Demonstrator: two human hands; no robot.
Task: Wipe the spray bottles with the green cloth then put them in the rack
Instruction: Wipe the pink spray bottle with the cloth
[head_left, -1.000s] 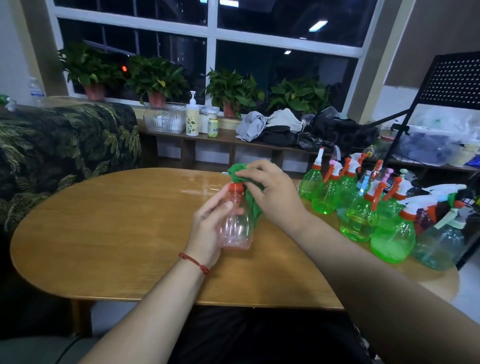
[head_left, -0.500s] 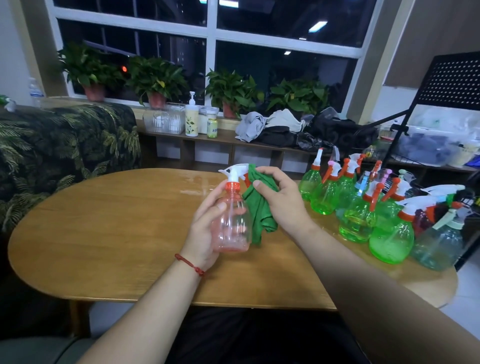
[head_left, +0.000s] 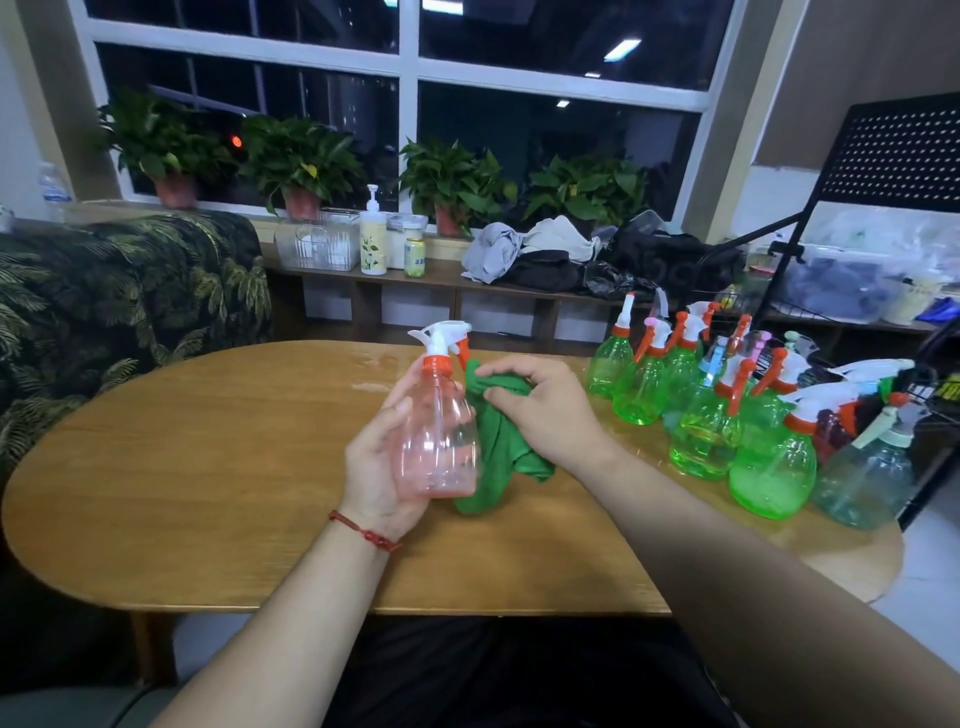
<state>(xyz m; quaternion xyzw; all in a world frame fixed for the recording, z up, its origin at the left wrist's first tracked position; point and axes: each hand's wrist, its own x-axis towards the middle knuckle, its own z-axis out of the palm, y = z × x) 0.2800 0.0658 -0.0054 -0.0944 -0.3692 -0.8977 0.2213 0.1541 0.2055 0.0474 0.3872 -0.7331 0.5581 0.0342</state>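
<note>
Wiping step, by my read. The left hand (head_left: 376, 467) is holding the pink spray bottle (head_left: 439, 441) upright just above the counter (head_left: 208, 467), fingers (head_left: 396, 410) curling round its body. The right hand (head_left: 540, 410) is pinching the bunched green cloth (head_left: 498, 452) right beside the bottle. The next move is probably rubbing round the body, then carrying it right towards the black rack (head_left: 893, 156).

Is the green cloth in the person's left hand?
No, the right hand grips the green cloth, while the left hand holds the pink spray bottle.
</note>
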